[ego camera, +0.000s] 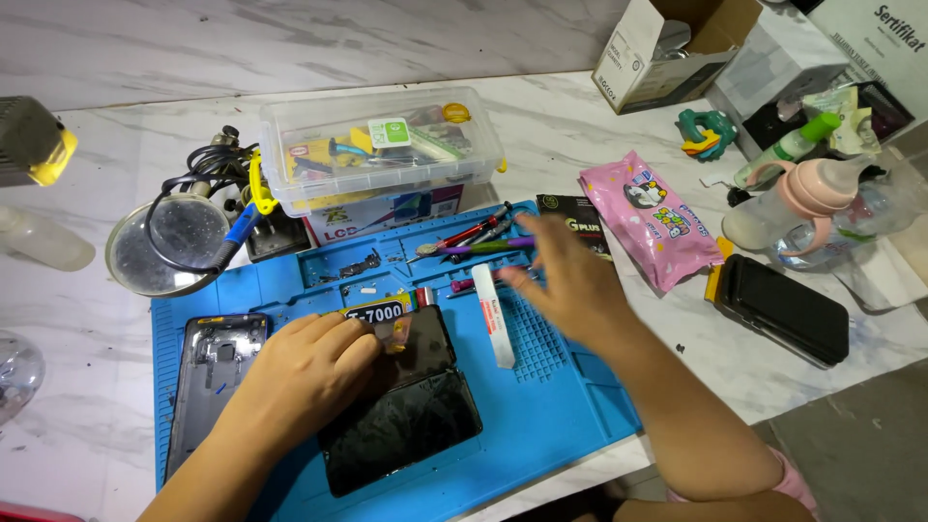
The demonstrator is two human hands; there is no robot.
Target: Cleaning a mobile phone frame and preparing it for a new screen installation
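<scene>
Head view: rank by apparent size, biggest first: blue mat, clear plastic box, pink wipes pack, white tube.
1. blue mat
2. clear plastic box
3. pink wipes pack
4. white tube
The box lies farther from the camera, but looks clearly bigger than the pack.

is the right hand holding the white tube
No, the right hand hovers open over the blue mat, apart from the white tube.

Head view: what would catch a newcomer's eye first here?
The bright blue work mat at the centre stands out most, with a dark phone screen lying on it. The left hand presses a small glue tube at the screen's top edge, while the right hand hovers, blurred, over the pens and tools at the mat's far edge. To the right, a pink wipes pack lies on the marble table.
</scene>
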